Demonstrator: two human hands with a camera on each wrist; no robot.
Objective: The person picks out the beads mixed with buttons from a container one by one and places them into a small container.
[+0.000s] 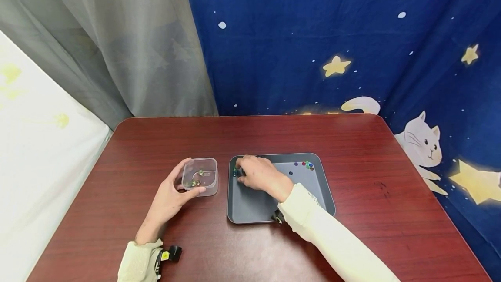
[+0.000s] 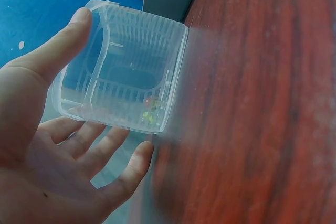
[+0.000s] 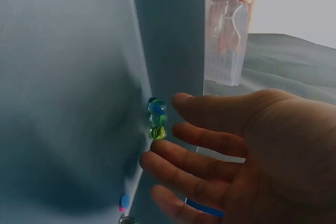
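My left hand (image 1: 170,199) holds a clear square plastic box (image 1: 211,189), thumb on its near side and fingers around the far left. Several small glass marbles (image 1: 198,182) lie on the box's bottom. Reaching into a dark grey tray (image 1: 250,208), my right hand (image 1: 260,173) is at the left wall, with loosely bent fingers. In the right wrist view its thumb and fingertips are close beside blue and green-yellow marbles (image 3: 157,116) along the wall, with nothing visible between them.
More coloured marbles (image 1: 308,165) are gathered in the tray's far right corner, with a dark one (image 1: 291,173) nearby. Box and tray stand side by side on a reddish-brown table (image 1: 164,134). Behind its far edge hang a grey curtain (image 1: 156,55) and a blue star-patterned curtain (image 1: 274,55).
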